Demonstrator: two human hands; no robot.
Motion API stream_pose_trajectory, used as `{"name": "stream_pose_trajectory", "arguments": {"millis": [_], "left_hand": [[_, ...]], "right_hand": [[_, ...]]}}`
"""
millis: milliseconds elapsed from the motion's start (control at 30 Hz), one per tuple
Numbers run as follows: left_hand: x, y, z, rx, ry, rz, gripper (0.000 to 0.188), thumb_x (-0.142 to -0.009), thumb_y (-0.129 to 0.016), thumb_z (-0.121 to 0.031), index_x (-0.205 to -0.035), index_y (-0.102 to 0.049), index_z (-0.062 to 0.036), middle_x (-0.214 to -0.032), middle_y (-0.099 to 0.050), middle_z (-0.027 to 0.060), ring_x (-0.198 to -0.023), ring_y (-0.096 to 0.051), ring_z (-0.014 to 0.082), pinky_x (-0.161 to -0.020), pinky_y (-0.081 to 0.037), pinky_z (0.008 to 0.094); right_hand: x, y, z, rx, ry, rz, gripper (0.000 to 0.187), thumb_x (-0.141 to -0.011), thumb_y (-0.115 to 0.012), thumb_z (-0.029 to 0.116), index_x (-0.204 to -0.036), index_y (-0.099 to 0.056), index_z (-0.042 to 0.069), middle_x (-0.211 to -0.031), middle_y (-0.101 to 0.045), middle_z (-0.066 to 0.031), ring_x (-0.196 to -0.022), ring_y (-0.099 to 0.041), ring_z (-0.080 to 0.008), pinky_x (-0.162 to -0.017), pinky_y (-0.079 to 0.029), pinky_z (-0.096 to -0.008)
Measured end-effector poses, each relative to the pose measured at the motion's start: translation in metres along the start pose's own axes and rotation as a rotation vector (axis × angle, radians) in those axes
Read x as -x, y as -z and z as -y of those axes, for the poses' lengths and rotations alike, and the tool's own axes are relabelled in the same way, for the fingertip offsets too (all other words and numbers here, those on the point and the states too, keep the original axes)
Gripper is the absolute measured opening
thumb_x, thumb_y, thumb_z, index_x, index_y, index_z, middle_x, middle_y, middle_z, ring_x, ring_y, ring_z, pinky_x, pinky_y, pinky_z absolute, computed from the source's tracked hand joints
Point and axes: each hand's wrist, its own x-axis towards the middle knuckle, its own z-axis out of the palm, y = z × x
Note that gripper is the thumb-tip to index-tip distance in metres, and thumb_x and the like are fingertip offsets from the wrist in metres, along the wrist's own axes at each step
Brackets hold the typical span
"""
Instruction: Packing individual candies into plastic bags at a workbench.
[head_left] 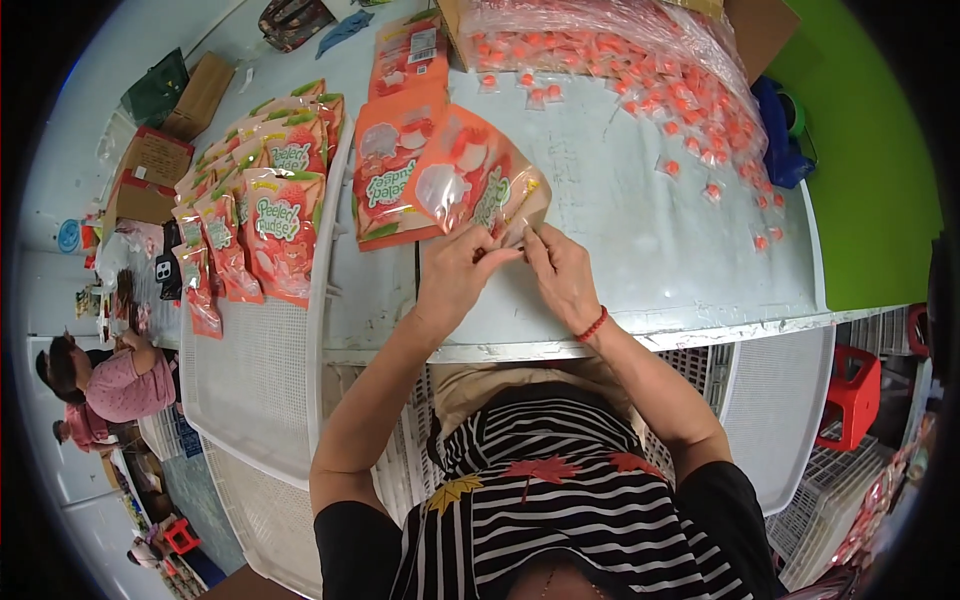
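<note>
- Two hands pinch one orange printed plastic pouch (468, 180) at its near, open end on the grey table (640, 250).
- Left hand (455, 275) and right hand (563, 275) clench the same edge, equally near.
- Pouch's long axis runs away and leftward from the fingers.

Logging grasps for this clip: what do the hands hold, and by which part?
Both hands, left and right, pinch one orange pouch at its near open edge, the rest lying on the table.

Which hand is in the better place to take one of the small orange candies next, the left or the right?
Probably the right hand. Both hands pinch the pouch mouth, but the loose candies lie scattered to the right of it, while the left hand is on the far side, nearer the stacked pouches.
</note>
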Motion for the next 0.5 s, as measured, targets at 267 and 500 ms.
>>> {"name": "stream_pose_trajectory", "arguments": {"millis": [267, 500], "left_hand": [[-0.002, -0.014, 0.004, -0.582, -0.22, -0.1, 0.027, -0.081, -0.061, -0.007, -0.107, -0.056, -0.0029, -0.065, -0.06, 0.0112, -0.05, -0.059, 0.0256, -0.046, -0.046, 0.0369], [-0.001, -0.049, -0.02, -0.618, -0.164, 0.063, 0.051, -0.074, -0.057, -0.003, -0.124, -0.048, 0.0052, -0.073, -0.064, 0.018, -0.058, -0.066, 0.0309, -0.049, -0.052, 0.0396]], "right_hand": [[0.004, 0.008, -0.011, 0.133, -0.047, 0.001, 0.018, -0.092, -0.056, 0.015, -0.084, -0.056, -0.001, -0.064, -0.052, -0.0084, -0.055, -0.048, -0.0124, -0.053, -0.042, -0.0279], [0.02, 0.017, -0.018, 0.585, 0.481, -0.128, 0.024, -0.077, -0.066, 0.004, -0.098, -0.057, 0.002, -0.076, -0.061, -0.0171, -0.06, -0.06, -0.0335, -0.053, -0.049, -0.0371]]}}
